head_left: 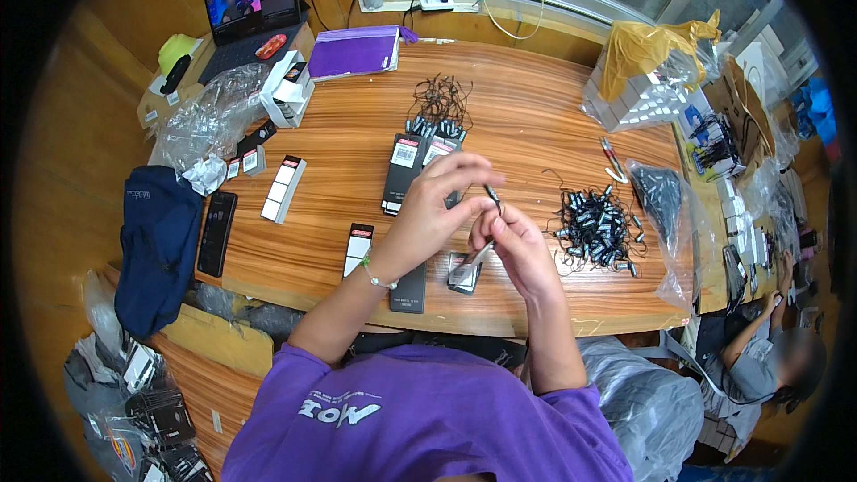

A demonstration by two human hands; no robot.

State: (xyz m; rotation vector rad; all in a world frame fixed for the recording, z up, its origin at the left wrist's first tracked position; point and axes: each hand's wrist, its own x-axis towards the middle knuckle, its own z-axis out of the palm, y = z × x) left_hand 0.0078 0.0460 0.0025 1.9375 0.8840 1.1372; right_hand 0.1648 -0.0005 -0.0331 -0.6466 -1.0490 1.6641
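L hand point(437, 205) & R hand point(518, 241) fingers both pinched on small black cable piece point(492, 196) above wooden table point(536, 116).

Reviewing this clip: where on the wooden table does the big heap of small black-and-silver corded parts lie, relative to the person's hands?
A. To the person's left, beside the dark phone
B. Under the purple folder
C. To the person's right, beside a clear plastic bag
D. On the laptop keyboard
C: the heap of corded parts lies on the table right of the raised hands, next to the clear plastic bag.
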